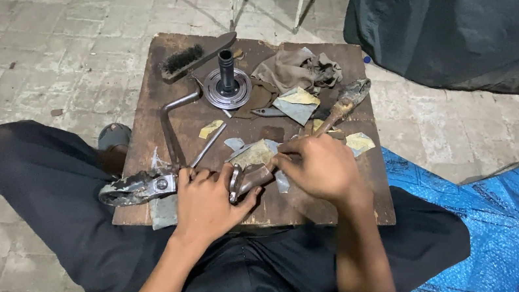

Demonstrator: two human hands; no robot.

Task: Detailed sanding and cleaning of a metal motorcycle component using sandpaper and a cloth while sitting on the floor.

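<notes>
Head view: your left hand (204, 202) grips a rusty metal part (247, 179); just beside it, your right hand (318, 168) presses sandpaper (254, 154) on that part.

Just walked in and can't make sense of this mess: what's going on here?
A person sits cross-legged at a low wooden board. The left hand presses down a grimy metal part, and the right hand works at its end with a wooden-handled tool. Sandpaper scraps, a rag and a brush lie around.
</notes>
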